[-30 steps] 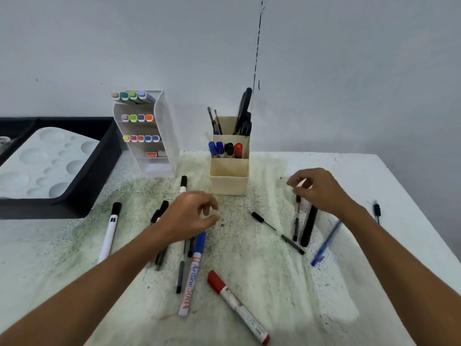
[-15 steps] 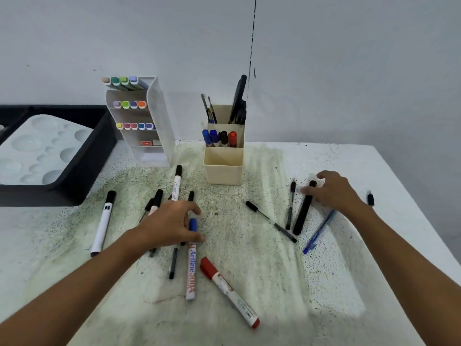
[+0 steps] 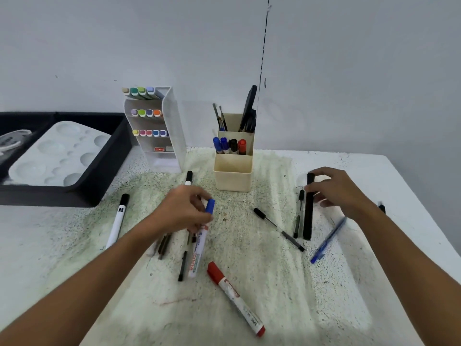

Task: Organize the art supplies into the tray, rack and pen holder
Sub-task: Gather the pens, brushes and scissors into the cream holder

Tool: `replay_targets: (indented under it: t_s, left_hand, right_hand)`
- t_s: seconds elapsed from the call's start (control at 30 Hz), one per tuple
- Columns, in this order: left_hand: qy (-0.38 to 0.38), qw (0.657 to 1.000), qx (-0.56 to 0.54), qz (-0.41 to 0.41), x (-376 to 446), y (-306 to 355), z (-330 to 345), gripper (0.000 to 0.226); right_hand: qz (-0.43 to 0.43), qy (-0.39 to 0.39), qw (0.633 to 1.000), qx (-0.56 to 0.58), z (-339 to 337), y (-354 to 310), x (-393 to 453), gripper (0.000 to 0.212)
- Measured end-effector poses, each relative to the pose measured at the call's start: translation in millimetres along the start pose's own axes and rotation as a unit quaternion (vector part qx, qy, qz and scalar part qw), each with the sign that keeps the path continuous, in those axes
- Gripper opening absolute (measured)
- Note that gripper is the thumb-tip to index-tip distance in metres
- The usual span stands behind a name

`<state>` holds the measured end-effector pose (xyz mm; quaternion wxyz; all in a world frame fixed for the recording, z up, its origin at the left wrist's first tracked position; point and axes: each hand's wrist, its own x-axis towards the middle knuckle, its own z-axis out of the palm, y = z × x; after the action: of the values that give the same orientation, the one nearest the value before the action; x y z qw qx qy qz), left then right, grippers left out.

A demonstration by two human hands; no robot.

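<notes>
Gripping one blue-capped marker (image 3: 199,242), the left hand (image 3: 183,209); four stand in the pen holder (image 3: 233,171).

The table (image 3: 249,308) was white, speckled with green and black. The pen holder (image 3: 233,173) was cream, with blue, black and red marker caps inside. The rack (image 3: 172,126) was white; its caps ran green, purple, orange, yellow, pink and blue. The tray (image 3: 109,168) was black, its palette (image 3: 57,156) white. One loose marker (image 3: 235,298) was red-capped, another (image 3: 199,243) blue-capped.
</notes>
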<state>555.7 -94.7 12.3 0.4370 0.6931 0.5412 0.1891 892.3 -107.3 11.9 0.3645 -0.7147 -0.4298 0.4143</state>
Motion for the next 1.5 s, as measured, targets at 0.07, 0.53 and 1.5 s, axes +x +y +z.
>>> replay_targets:
  t_s: [0.07, 0.53, 1.5]
  left_hand:
    - [0.017, 0.998, -0.049, 0.032, 2, 20, -9, 0.042]
    - [0.354, 0.863, -0.11, 0.343, 27, 102, -56, 0.033]
    - [0.277, 0.913, 0.079, 0.288, 104, 46, -39, 0.026]
  right_hand:
    - [-0.03, -0.014, 0.998, 0.059, 6, -16, -5, 0.035]
    - [-0.387, 0.128, 0.909, 0.089, 53, -114, -17, 0.025]
    - [-0.348, 0.103, 0.927, -0.094, 103, -84, 22, 0.014]
